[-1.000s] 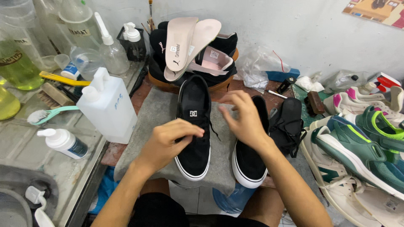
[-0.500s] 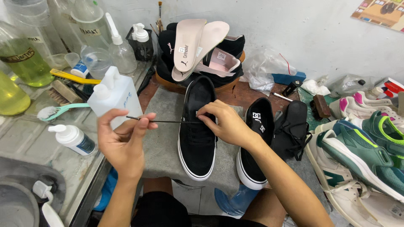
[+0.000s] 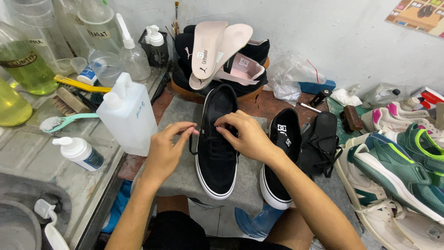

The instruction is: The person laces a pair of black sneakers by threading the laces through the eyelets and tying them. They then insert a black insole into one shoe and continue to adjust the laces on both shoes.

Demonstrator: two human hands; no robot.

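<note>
Pinching a black lace [image 3: 190, 143], left fingers [image 3: 187, 131] (right fingers [image 3: 226, 124] too) over the shoe [image 3: 216, 157].

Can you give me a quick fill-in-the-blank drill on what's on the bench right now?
1. Both hands, left hand and right hand, work on the laces of a ____ shoe with a white sole.
2. That shoe rests on a ____ cloth.
3. The white plastic jug stands to the ____ of that shoe.
4. Two pale ____ lean out of the dark shoes at the back.

Missing words: black; grey; left; insoles
</note>
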